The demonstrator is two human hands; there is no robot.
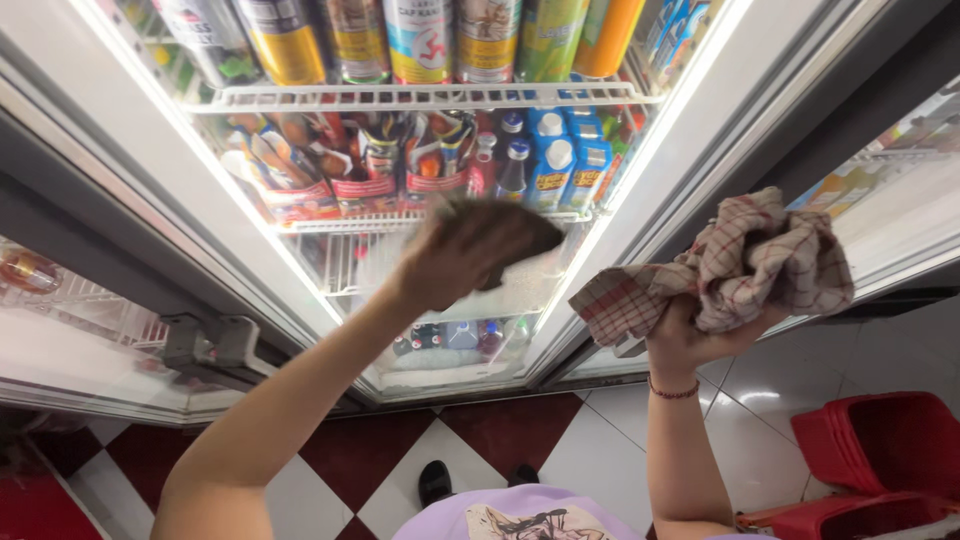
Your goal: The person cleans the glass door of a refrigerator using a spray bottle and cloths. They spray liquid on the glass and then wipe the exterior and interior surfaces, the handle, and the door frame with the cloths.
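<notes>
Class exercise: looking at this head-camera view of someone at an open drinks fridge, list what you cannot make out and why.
- Left hand: motion-blurred in the head view; whether it grips anything is unclear.
- Right hand: fingers mostly buried under the checked cloth.
- Cans on the top shelf: upper parts cut off by the top edge.
- Bottles on the bottom shelf: small, dim, partly behind the left forearm.
- Red baskets: cut by the right and bottom edges.
</notes>
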